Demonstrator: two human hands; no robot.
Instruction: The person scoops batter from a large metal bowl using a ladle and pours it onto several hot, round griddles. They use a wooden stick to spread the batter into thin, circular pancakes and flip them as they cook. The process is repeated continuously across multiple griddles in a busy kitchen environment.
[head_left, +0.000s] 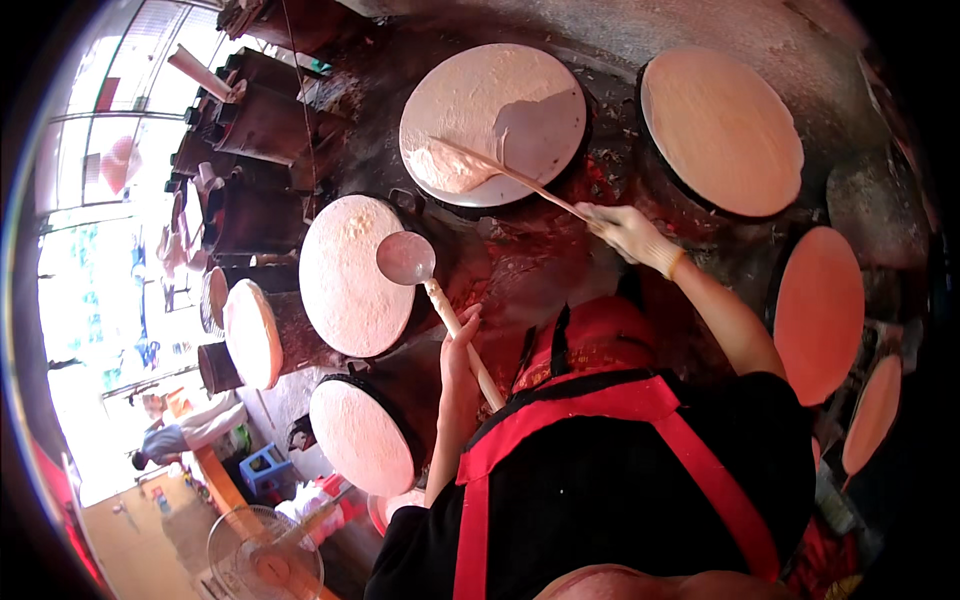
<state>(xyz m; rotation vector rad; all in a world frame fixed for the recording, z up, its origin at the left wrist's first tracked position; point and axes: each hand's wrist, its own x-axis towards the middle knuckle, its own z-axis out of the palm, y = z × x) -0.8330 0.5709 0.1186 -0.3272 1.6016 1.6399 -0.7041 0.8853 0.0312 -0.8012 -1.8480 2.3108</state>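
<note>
My right hand (634, 236), in a pale glove, grips the handle of a wooden batter spreader (544, 191). The spreader's far end lies on a round griddle (551, 131), against a thick mound of wet batter (450, 169). A thin batter layer covers much of that griddle; a patch at its right side shows bare grey metal. My left hand (456, 356) holds the pale handle of a ladle (406, 258). The ladle's round bowl is above the right edge of another griddle with a batter-coated pancake (352, 281); whether they touch, I cannot tell.
More flatbreads lie on drum-like stoves: a tan one (724, 131) at upper right, a reddish one (819, 315) at right, a pale one (360, 439) at lower left. Dark metal drums (262, 124) line the left. A fan (266, 559), a blue stool (264, 469) and a person (180, 435) are farther off.
</note>
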